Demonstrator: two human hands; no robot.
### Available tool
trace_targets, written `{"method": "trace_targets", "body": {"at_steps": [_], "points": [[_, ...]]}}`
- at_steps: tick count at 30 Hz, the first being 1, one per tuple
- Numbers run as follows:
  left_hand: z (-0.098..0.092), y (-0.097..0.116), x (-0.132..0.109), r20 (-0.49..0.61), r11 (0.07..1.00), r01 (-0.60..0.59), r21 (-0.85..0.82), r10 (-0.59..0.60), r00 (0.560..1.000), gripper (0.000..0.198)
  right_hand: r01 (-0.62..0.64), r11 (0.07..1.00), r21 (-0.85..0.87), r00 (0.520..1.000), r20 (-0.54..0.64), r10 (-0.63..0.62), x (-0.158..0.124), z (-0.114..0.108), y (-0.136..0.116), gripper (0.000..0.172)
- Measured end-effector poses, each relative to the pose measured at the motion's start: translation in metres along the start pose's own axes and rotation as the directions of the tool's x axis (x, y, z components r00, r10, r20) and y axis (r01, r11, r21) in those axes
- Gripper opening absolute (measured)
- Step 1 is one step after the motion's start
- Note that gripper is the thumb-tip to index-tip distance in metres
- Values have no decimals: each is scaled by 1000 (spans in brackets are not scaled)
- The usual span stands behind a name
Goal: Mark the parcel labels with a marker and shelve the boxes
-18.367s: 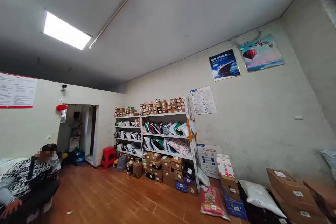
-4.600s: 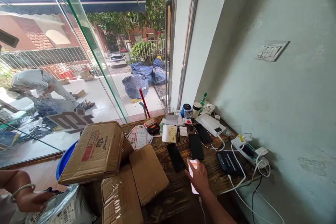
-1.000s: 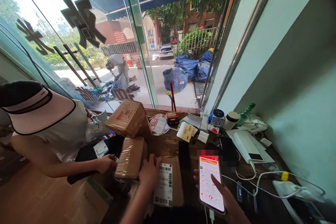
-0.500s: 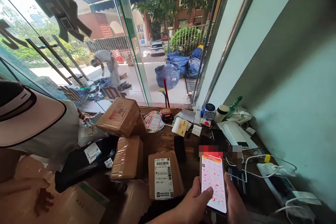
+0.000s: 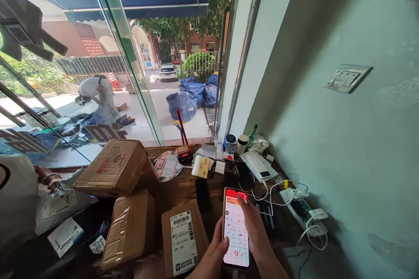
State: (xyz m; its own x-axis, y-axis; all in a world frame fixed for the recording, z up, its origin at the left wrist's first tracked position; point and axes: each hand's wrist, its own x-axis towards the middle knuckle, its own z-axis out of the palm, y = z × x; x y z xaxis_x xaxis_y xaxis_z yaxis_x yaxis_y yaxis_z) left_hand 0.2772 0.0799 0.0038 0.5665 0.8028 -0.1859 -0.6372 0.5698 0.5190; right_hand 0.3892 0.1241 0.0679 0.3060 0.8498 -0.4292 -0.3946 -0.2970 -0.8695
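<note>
Looks like the step right now is poking around on the phone [image 5: 236,237]: left hand [image 5: 212,255] has its left side, thumb on the screen, right hand [image 5: 258,229] has the other side. It's held up toward the bench's [image 5: 173,191] near edge. Next move probably just needs 1 light tap, phone steady. Room's tight: labelled box [image 5: 183,239] to the left, power strip [image 5: 303,214] along the right edge.
</note>
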Motion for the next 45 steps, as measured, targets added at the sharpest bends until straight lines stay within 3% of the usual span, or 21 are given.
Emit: {"method": "trace_targets", "body": {"at_steps": [4, 7, 12, 15, 21, 28, 33, 37, 40, 45], "points": [[6, 8, -3, -7, 996, -77, 35, 78, 997, 50, -29, 1000, 8, 1000, -5, 29, -6, 1, 8, 59], [8, 15, -5, -73, 996, -94, 9, 94, 993, 49, -32, 999, 8, 998, 51, 31, -15, -6, 13, 65], [10, 32, -13, -167, 997, 81, -11, -82, 983, 93, -70, 997, -33, 936, 344, 77, -30, -22, 28, 64], [14, 40, -17, -215, 987, 154, 43, -141, 966, 109, -72, 997, 1, 909, 412, 65, -34, -27, 38, 62], [19, 44, -17, -250, 985, 151, 83, -126, 960, 112, -85, 995, 56, 916, 398, 55, -36, -24, 43, 61], [19, 48, -15, -359, 980, 103, 170, -35, 933, 93, -21, 998, -63, 940, 338, 41, -38, -17, 47, 70], [17, 49, -12, -263, 999, 29, 43, -17, 965, 90, 69, 992, -107, 965, 260, -39, -37, -10, 47, 63], [16, 50, -15, -325, 993, 67, 94, -33, 945, 94, 77, 991, -109, 970, 240, -49, -38, -7, 48, 57], [13, 49, -16, -310, 992, 70, 106, -34, 950, 95, 42, 999, -33, 969, 243, -33, -37, -6, 46, 61], [5, 44, -14, -252, 993, 91, 72, -70, 965, 113, -40, 999, 10, 976, 215, 37, -34, 0, 31, 57]]}}
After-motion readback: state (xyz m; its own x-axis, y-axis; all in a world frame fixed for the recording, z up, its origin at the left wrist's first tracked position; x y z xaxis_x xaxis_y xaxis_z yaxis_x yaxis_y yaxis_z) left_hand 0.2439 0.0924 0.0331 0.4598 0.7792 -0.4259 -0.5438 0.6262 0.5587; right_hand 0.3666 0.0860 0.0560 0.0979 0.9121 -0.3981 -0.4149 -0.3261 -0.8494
